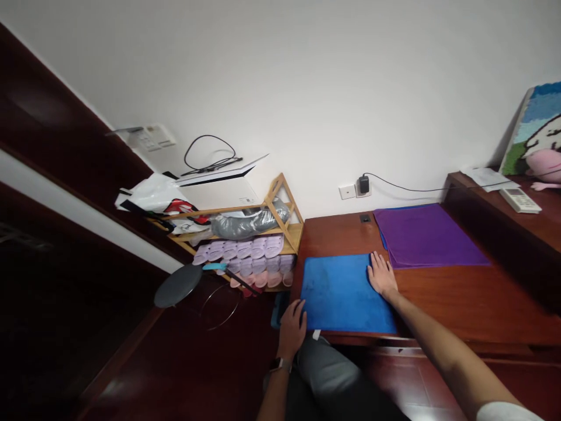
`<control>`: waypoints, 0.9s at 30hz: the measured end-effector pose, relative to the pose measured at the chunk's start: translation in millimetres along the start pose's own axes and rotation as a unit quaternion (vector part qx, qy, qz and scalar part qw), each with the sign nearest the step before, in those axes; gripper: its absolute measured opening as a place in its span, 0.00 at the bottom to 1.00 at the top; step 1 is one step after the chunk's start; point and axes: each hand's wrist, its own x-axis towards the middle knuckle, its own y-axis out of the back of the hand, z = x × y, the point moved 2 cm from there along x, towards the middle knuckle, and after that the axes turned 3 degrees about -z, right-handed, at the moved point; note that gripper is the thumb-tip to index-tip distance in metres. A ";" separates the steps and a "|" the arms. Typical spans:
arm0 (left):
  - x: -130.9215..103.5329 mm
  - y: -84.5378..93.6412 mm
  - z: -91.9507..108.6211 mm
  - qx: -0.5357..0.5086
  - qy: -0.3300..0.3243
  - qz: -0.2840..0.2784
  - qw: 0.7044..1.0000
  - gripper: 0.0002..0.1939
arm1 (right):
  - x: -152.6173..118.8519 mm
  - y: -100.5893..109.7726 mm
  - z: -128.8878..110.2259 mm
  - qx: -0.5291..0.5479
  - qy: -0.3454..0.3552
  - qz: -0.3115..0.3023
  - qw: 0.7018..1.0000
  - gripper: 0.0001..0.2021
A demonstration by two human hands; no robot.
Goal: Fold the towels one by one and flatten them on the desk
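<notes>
A blue cloth point(346, 295) lies flat on the reddish-brown wooden desk point(451, 298), close to its front left corner. My right hand point(382, 276) rests palm down on the cloth's right edge, its fingers stretched out. At the desk's left edge, my left hand point(293, 327) touches or hovers by the cloth's lower left side, fingers apart and thumb toward the cloth; whether it makes contact I cannot tell. Behind my right hand a purple cloth point(432, 237) is spread out, with a strip of blue fabric showing beneath it.
Left of the desk stands a wooden rack point(291, 234) with several lilac and pink slippers point(245, 248), a white box point(228, 184) and bags. A round stool point(179, 285) is further left. A black charger point(363, 184) sits in the wall socket. A white remote point(520, 200) lies on the raised shelf.
</notes>
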 end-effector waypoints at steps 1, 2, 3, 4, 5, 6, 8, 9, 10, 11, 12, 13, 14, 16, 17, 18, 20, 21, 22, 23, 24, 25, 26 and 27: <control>-14.1 2.5 6.0 -0.008 -0.008 -0.003 1.000 0.21 | -4.2 5.9 -1.6 0.016 0.023 0.032 0.999 0.30; -27.2 4.3 10.8 -0.014 -0.015 -0.009 1.000 0.21 | -11.1 11.6 -3.1 0.032 0.053 0.058 0.996 0.28; -38.7 5.5 14.0 -0.018 -0.021 -0.015 1.000 0.21 | -21.4 16.5 -4.2 0.046 0.089 0.073 0.992 0.26; -48.4 5.8 15.8 -0.019 -0.026 -0.020 0.999 0.22 | -35.3 20.2 -4.5 0.058 0.130 0.074 0.987 0.24; -55.9 5.2 16.2 -0.018 -0.032 -0.023 0.999 0.25 | -52.7 22.3 -3.6 0.066 0.170 0.063 0.981 0.22; -61.1 3.8 15.6 -0.015 -0.039 -0.025 0.999 0.28 | -73.2 22.9 -1.2 0.069 0.206 0.046 0.975 0.21; -65.7 0.3 12.5 -0.002 -0.047 -0.021 0.999 0.33 | -118.9 20.4 7.7 0.065 0.256 0.010 0.964 0.19; -65.6 -1.1 10.6 0.005 -0.047 -0.018 0.999 0.34 | -141.1 18.3 13.8 0.063 0.265 -0.001 0.962 0.18; -64.6 -1.7 8.9 0.011 -0.046 -0.015 0.999 0.34 | -161.1 16.1 20.2 0.061 0.268 -0.008 0.961 0.19; -62.9 -1.3 7.6 0.016 -0.043 -0.013 0.999 0.33 | -177.8 14.4 26.2 0.060 0.271 -0.014 0.961 0.21; -60.9 0.4 6.7 0.019 -0.042 -0.012 0.999 0.31 | -190.7 13.3 31.4 0.060 0.273 -0.020 0.960 0.24; -58.9 3.2 6.4 0.021 -0.043 -0.010 0.999 0.29 | -199.4 13.0 35.6 0.061 0.276 -0.026 0.959 0.26; -57.1 7.1 6.7 0.021 -0.047 -0.008 0.999 0.26 | -204.4 13.6 38.6 0.063 0.277 -0.031 0.958 0.26; -54.1 17.3 8.5 0.012 -0.059 0.000 0.998 0.23 | -205.9 17.3 41.4 0.072 0.272 -0.030 0.959 0.27; -53.0 23.2 10.0 0.002 -0.062 0.003 0.998 0.22 | -204.3 20.5 41.5 0.079 0.269 -0.025 0.960 0.27; -52.1 29.5 11.8 -0.012 -0.060 0.003 0.998 0.21 | -202.4 24.5 40.8 0.087 0.269 -0.018 0.959 0.27; -50.1 43.2 16.3 -0.053 -0.043 -0.004 0.998 0.19 | -199.3 36.0 38.6 0.106 0.275 0.000 0.955 0.26; -48.7 50.8 19.2 -0.077 -0.029 -0.009 0.997 0.18 | -198.5 44.1 37.7 0.117 0.279 0.011 0.953 0.25; -46.6 59.1 22.6 -0.101 -0.013 -0.013 0.995 0.17 | -198.0 54.1 37.3 0.128 0.281 0.024 0.951 0.25; -43.6 68.1 26.6 -0.123 0.003 -0.016 0.992 0.17 | -197.6 66.3 37.5 0.139 0.280 0.039 0.949 0.24; -39.4 77.9 31.4 -0.144 0.016 -0.019 0.989 0.17 | -197.1 80.7 38.5 0.149 0.275 0.057 0.948 0.23; -33.8 88.4 37.1 -0.162 0.026 -0.023 0.986 0.17 | -196.5 97.1 40.2 0.155 0.269 0.075 0.947 0.21; -26.7 99.6 43.6 -0.178 0.031 -0.027 0.983 0.18 | -195.6 115.2 42.5 0.159 0.264 0.091 0.947 0.20; -17.9 111.2 51.0 -0.191 0.031 -0.031 0.981 0.18 | -194.3 134.4 45.5 0.162 0.260 0.102 0.947 0.19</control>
